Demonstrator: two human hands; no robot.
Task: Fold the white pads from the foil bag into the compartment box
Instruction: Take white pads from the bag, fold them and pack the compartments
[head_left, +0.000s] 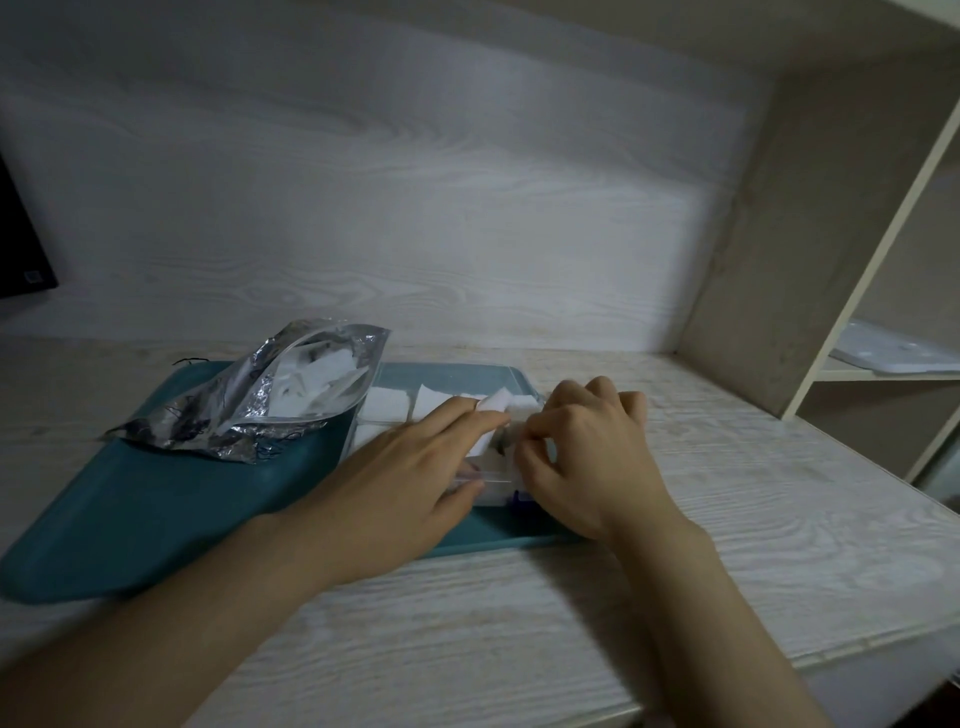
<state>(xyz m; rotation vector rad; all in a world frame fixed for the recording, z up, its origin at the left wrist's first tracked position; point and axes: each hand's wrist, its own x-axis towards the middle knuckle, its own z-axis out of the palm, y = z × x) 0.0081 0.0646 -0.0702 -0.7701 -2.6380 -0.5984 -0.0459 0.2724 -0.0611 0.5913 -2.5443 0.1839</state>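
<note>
- Head view: left hand (415, 467) lies flat, pressing the white pad (497, 402) onto the compartment box (493, 489) — steadying the fold.
- The right hand (587, 452) pinches the pad's edge in a closed grip; foil bag (270, 395) lies left.

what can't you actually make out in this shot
Head view:
- compartment box: its layout and fill, covered by the left hand and right hand.
- What the right hand's curled fingers pinch: hidden under them.
- foil bag: number of pads inside, crumpled and blurred.
- dark object: cut off by the left edge.
- white slab on the shelf: cut off by the right edge.
</note>
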